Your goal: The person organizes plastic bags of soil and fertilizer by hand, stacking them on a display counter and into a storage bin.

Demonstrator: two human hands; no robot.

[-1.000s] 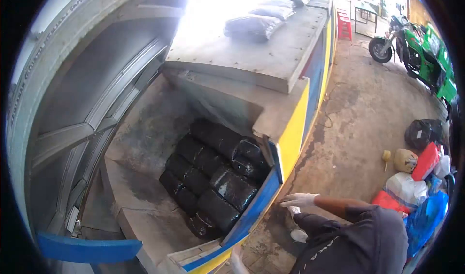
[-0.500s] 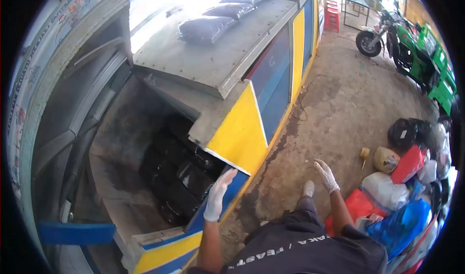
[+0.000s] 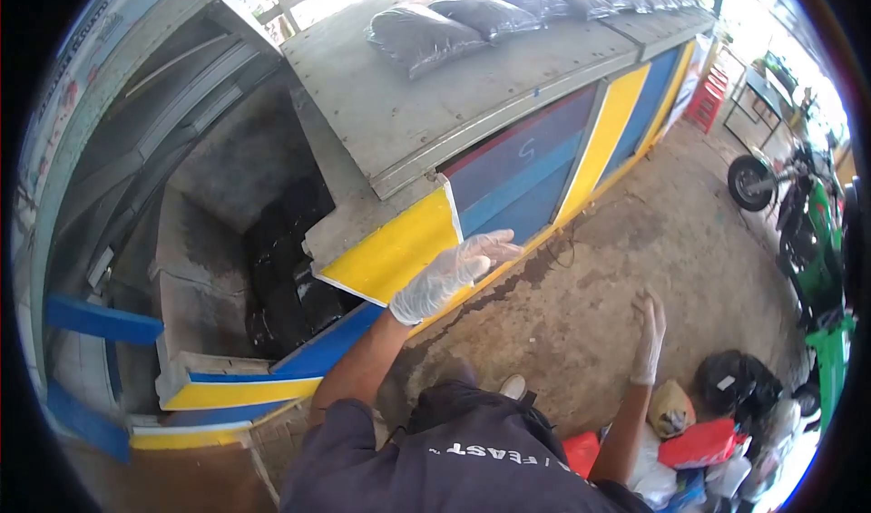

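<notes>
My left hand (image 3: 454,273), in a thin clear glove, is raised in front of the yellow and blue painted wall (image 3: 399,254) of a long bin. Its fingers stretch out to the right and nothing is in them. Over the concrete floor, my right hand (image 3: 650,336) is gloved too, its fingers extended and bare of any object. Left of my left hand, the open compartment (image 3: 204,277) of the bin holds several black plastic-wrapped bundles (image 3: 290,282). Nearest my right hand on the floor are a tan bag (image 3: 671,409) and a black bag (image 3: 737,384).
A row of filled plastic bags (image 3: 426,37) lies on the bin's grey lid (image 3: 363,105). Red bags (image 3: 699,445) and other bags are heaped at lower right. A green motor tricycle (image 3: 812,250) stands at the right, with red stools (image 3: 708,100) behind. Blue boards (image 3: 104,320) stick out at left.
My view has turned and shifted. My left hand has swung right, away from the compartment opening, its fingers now pointing right. My right hand stays raised and empty.
</notes>
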